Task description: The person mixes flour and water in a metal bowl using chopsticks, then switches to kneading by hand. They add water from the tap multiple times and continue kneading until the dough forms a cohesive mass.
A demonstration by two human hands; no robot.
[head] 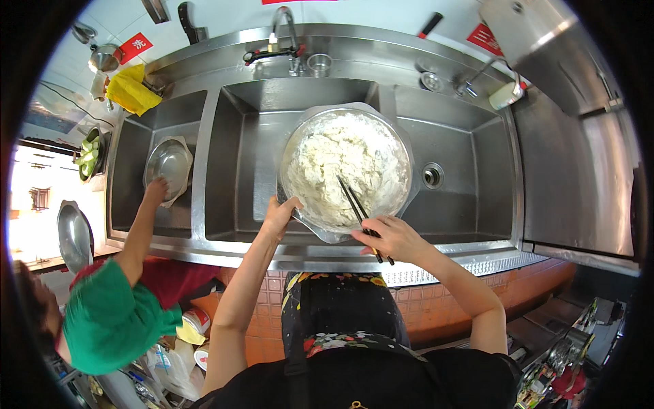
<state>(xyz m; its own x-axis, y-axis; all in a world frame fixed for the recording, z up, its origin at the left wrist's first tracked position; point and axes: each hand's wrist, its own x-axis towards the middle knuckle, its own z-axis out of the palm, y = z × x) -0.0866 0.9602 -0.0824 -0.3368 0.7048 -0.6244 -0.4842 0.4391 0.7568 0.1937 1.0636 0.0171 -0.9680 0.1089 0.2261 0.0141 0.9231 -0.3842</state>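
Note:
A large metal basin [402,128] full of lumpy, floury dough [334,163] sits over the stainless steel sink, across the middle and right compartments. On its lower left rim my left hand [280,214] keeps a grip, thumb on top. My right hand [391,237] holds a pair of black chopsticks [353,202] near their upper ends. Their tips reach into the dough near the basin's middle. Dry flour clings to the far and right walls of the basin. How far the basin is supported from beneath is hidden.
At the left sink compartment, a co-worker in a green top [115,317] reaches a hand [157,188] into a smaller metal basin [171,161]. A tap [283,30] rises behind the middle compartment. A yellow cloth [132,89] hangs at the back left; a bottle [506,95] stands back right.

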